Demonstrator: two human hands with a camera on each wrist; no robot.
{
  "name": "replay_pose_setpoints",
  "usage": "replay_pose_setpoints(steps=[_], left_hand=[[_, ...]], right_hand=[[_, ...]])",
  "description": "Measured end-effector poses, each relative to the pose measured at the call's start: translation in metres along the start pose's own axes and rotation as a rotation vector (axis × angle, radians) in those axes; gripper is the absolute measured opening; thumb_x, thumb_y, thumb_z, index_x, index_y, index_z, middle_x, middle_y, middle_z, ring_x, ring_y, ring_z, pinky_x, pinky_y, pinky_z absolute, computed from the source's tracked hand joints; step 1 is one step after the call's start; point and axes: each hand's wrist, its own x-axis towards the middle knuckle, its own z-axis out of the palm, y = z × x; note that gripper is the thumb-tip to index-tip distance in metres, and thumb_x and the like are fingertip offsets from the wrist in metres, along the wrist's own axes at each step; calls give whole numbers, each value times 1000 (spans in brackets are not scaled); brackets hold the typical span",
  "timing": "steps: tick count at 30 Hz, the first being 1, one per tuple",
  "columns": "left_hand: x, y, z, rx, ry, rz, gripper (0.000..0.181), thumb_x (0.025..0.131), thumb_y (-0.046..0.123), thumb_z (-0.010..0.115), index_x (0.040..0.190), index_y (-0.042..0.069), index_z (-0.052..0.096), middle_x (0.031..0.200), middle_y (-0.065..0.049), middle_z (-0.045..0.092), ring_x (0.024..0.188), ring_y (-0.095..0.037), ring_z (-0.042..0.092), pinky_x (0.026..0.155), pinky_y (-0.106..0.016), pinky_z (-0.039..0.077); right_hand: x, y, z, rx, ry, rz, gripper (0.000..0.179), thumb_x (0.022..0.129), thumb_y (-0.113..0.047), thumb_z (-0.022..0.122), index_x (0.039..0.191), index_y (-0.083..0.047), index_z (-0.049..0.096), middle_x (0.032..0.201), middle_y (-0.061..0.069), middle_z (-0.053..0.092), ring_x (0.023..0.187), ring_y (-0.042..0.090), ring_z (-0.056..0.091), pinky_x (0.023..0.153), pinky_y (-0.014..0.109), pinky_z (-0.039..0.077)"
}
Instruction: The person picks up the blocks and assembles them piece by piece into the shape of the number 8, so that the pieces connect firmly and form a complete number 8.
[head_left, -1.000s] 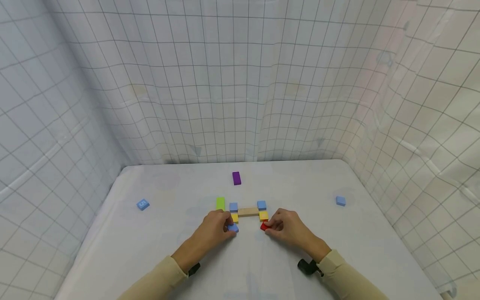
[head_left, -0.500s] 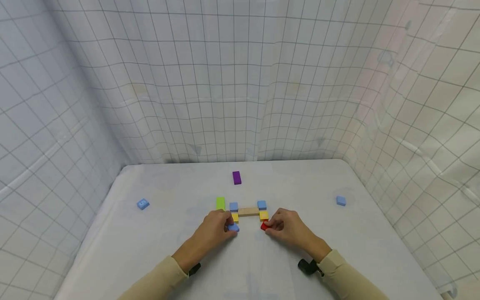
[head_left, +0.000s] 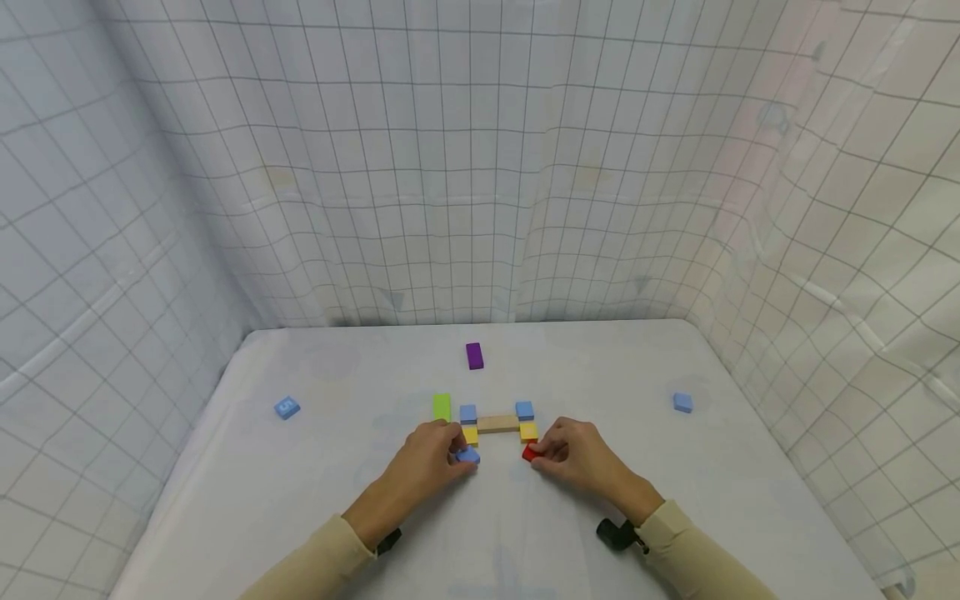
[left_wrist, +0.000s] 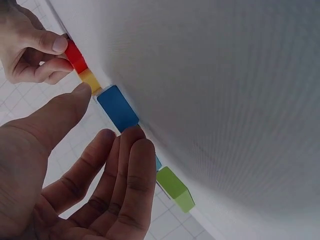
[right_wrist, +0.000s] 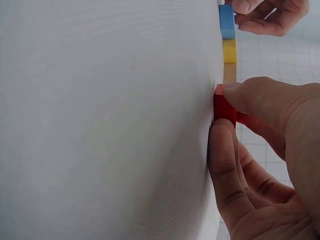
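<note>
In the head view my left hand (head_left: 429, 458) pinches a blue block (head_left: 469, 455) between thumb and fingertips, at the near end of the left row of blocks. My right hand (head_left: 581, 457) holds a red block (head_left: 529, 452) at the near end of the right row, its thumb and fingertips on two sides of it in the right wrist view. Just beyond lie a left yellow block (head_left: 470, 436) and a right yellow block (head_left: 528, 432), then two more blue blocks, left (head_left: 468, 413) and right (head_left: 524, 410). A plain wooden block (head_left: 498, 424) bridges the two rows.
A green block (head_left: 442, 406) lies left of the rows, partly behind my left hand. Farther back is a purple block (head_left: 475, 356). One blue block marked 5 (head_left: 287, 407) sits far left, another blue block (head_left: 682, 402) far right. Grid-patterned curtains surround the white table (head_left: 360, 367).
</note>
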Motion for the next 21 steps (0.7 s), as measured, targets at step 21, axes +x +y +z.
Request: replay_pose_setpoints(steps=[21], left_hand=[[-10, -3, -13, 39, 64, -78, 29, 91, 24, 104, 98, 9, 80, 93, -2, 76, 79, -9, 68, 76, -30, 65]], right_hand=[[2, 0, -1, 6, -6, 7, 15, 97, -9, 96, 110, -10, 91, 108, 2, 79, 88, -3, 71, 79, 18, 65]])
